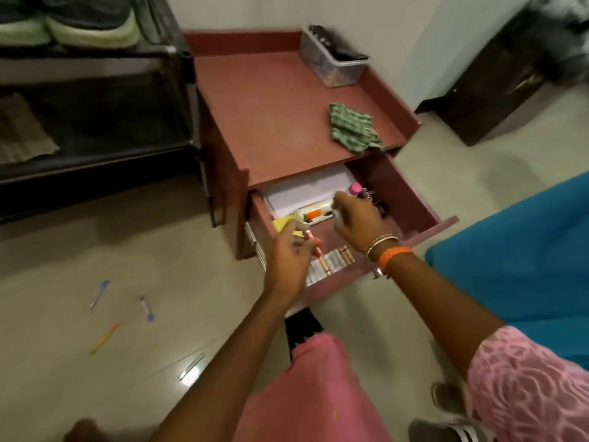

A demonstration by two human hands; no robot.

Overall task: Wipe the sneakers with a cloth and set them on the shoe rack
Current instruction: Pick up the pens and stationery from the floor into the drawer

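— Any writing legible here?
— Only white lettering on the dark can (366, 194) with the pink cap, lying in the open drawer (414, 199); too blurred to read.

A red-brown cabinet (271, 122) (drawer (424, 205) open) bears a clear container (331, 63); utensils (105, 338) litter the floor.

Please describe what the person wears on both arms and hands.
The right hand has thin metal bangles and an orange band at the wrist. A pink sleeve with a pale swirl pattern covers the upper right arm. The left hand and its forearm show no jewellery and no sleeve.
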